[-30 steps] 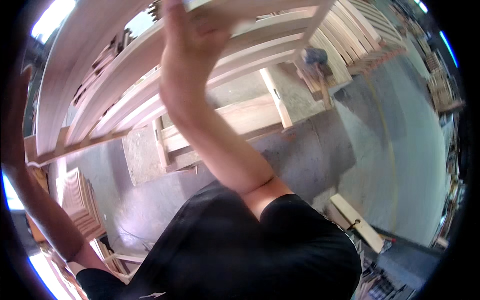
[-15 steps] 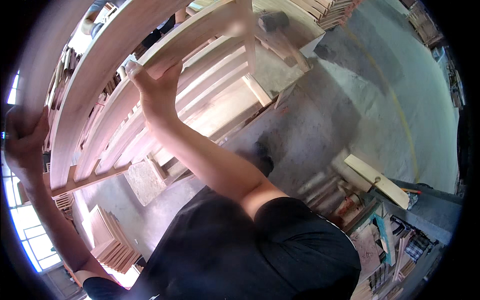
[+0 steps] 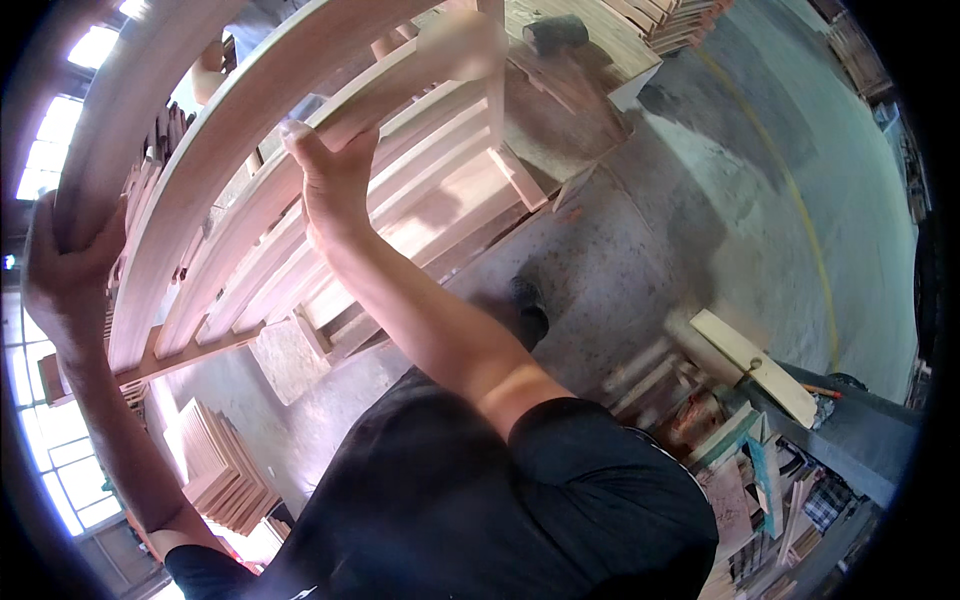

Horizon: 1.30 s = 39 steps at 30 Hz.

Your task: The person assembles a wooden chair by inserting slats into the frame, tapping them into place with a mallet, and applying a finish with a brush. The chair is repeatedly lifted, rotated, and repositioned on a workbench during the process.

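A large slatted frame of pale bare wood (image 3: 235, 110) fills the upper left, tilted up in front of me. My left hand (image 3: 72, 262) is closed round its outermost rail (image 3: 140, 85) at the far left. Nearer the middle, my right hand (image 3: 338, 180) grips an inner slat (image 3: 375, 95), its thumb along the upper side and its fingers partly hidden beneath. Across the frame, a co-worker's arm (image 3: 208, 72) shows between the rails.
Below the frame stands a low wooden platform (image 3: 450, 200). A dark cylinder (image 3: 555, 37) lies at the upper right. Stacked boards (image 3: 225, 470) stand at the lower left. To the right, a bench (image 3: 860, 440) bears a plank (image 3: 755, 365), with wood offcuts (image 3: 735, 500) beside it.
The frame and both my hands sit slightly farther right in view, the left hand also a little higher. Both grips are kept. The co-worker's arm has shifted.
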Tool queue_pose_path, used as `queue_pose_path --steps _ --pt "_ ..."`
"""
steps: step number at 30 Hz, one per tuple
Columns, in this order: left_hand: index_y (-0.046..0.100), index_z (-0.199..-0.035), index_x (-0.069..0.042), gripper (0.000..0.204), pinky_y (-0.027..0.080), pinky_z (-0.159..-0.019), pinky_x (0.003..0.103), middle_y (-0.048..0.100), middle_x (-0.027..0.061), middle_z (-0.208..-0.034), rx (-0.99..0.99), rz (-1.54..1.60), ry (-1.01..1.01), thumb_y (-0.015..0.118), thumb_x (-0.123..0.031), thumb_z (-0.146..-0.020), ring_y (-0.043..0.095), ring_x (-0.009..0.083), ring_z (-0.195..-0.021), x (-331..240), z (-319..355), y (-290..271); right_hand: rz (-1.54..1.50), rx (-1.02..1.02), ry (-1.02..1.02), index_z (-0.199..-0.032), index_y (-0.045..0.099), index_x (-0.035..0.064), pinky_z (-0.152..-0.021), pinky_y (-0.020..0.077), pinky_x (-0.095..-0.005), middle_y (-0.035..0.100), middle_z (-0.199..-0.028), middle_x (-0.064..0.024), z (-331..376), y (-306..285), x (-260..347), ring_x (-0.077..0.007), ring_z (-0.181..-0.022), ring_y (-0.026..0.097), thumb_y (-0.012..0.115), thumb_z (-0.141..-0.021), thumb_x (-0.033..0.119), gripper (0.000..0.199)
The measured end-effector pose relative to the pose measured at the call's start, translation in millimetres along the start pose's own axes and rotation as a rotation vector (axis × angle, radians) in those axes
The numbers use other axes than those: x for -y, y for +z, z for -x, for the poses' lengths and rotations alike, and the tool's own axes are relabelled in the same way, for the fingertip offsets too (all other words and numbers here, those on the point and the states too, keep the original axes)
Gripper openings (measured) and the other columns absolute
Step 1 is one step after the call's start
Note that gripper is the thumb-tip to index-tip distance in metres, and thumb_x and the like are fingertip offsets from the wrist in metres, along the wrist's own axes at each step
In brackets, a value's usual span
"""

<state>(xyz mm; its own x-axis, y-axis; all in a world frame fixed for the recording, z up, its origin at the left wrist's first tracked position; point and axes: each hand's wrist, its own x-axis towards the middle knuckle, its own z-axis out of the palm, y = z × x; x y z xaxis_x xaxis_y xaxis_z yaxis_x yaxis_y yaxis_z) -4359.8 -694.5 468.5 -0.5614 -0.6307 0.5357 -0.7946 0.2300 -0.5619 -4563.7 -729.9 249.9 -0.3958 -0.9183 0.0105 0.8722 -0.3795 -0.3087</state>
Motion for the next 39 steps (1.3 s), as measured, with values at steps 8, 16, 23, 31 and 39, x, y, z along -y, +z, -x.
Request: queue_pose_path --steps 8,16,23,31,39 --pt "0.069 -0.109 -0.007 0.049 0.056 -0.064 0.032 0.072 0.0092 -0.089 0.033 0.048 -0.071 0.089 -0.033 -0.072 0.071 0.0204 -0.07 -18.9 -2.1 4.1 0.001 0.007 -0.005 -0.149 0.018 0.0034 -0.117 0.0305 -0.0372 0.036 -0.142 -0.0139 -1.4 -8.0 5.9 -0.0226 -0.133 0.039 0.077 -0.079 0.013 0.092" --pt "0.068 -0.109 -0.007 0.047 0.055 -0.062 0.031 0.072 0.0083 -0.086 0.018 0.078 -0.058 0.09 -0.028 -0.073 0.07 0.0186 -0.069 -25.9 -4.3 4.6 0.004 0.029 0.066 -0.153 0.01 0.0033 -0.121 0.0245 -0.0396 0.032 -0.146 -0.0155 -5.2 -21.6 -4.8 -0.0245 -0.139 0.034 0.079 -0.081 0.021 0.1" --pt "0.069 -0.11 -0.008 0.046 0.057 -0.06 0.03 0.073 0.0061 -0.085 -0.053 0.281 0.021 0.09 -0.028 -0.074 0.071 0.0179 -0.069 -22.6 10.3 23.0 0.212 -0.095 0.044 -0.142 0.029 0.0027 -0.112 0.038 -0.0384 0.044 -0.131 -0.0133 -2.5 -31.5 -26.3 -0.0218 -0.124 0.048 0.068 -0.081 0.004 0.072" --pt "0.072 -0.098 -0.011 0.035 0.057 -0.054 0.029 0.072 0.0037 -0.078 -0.056 0.1 0.278 0.086 -0.033 -0.074 0.07 0.0161 -0.063 -9.8 -13.6 24.3 0.105 -0.12 0.121 -0.134 0.043 0.0044 -0.105 0.0469 -0.0356 0.051 -0.122 -0.0058 -0.5 -6.3 -4.0 -0.0159 -0.119 0.052 0.064 -0.083 0.003 0.056" --pt "0.07 -0.074 -0.008 0.019 0.049 -0.05 0.036 0.063 0.0089 -0.062 -0.21 -0.011 0.074 0.079 -0.02 -0.062 0.061 0.0267 -0.054 -53.1 -34.7 22.6 0.107 -0.068 0.08 -0.13 0.05 0.0107 -0.1 0.0498 -0.032 0.053 -0.118 -0.0016 -8.1 -11.4 -8.6 -0.0136 -0.115 0.054 0.066 -0.081 0.004 0.051"
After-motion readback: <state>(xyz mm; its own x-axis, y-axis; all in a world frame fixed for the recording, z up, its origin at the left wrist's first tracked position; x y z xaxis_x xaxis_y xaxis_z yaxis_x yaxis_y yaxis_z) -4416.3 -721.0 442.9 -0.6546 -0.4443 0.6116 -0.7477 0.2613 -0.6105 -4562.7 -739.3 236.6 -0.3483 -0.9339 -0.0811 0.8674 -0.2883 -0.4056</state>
